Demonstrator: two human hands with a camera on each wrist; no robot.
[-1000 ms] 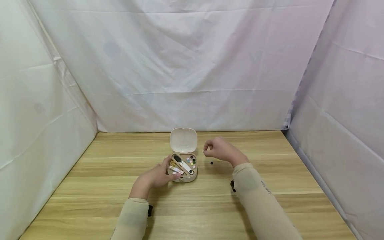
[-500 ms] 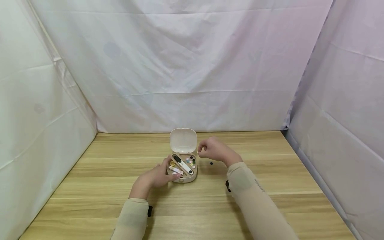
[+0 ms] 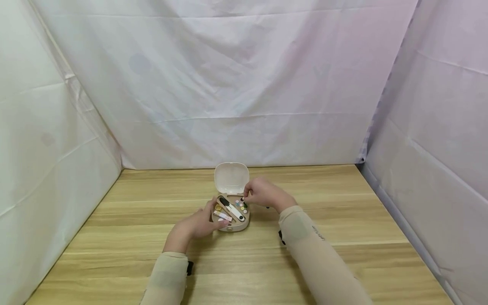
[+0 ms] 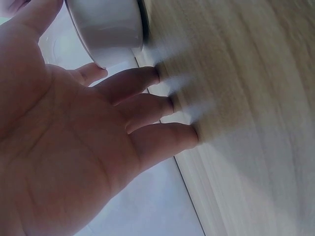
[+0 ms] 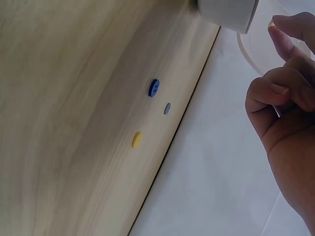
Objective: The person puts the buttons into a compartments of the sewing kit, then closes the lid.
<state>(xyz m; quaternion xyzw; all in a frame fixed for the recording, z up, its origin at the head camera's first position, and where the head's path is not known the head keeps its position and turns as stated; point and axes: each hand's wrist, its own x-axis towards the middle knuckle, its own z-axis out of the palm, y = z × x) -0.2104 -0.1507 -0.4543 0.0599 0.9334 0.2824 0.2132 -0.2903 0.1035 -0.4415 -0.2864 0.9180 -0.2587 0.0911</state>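
Observation:
A small sewing box stands on the table with its lid raised. My left hand holds its left side, thumb on the front rim; the other fingers reach down to the tabletop in the left wrist view. Between thumb and forefinger my right hand pinches a small pale button, over the box's right compartment. Several coloured buttons lie in that compartment, partly hidden by the fingers. A white-handled tool with a dark end lies diagonally across the middle, beside a pale patterned strip and a yellow ring-like piece.
In the right wrist view a blue button, a grey-blue button and a yellow button lie on the wooden table, right of the box. White cloth hangs behind and at both sides.
My right hand has moved left from beside the box to over its button compartment, still pinching the pale button. The left hand keeps its place on the box.

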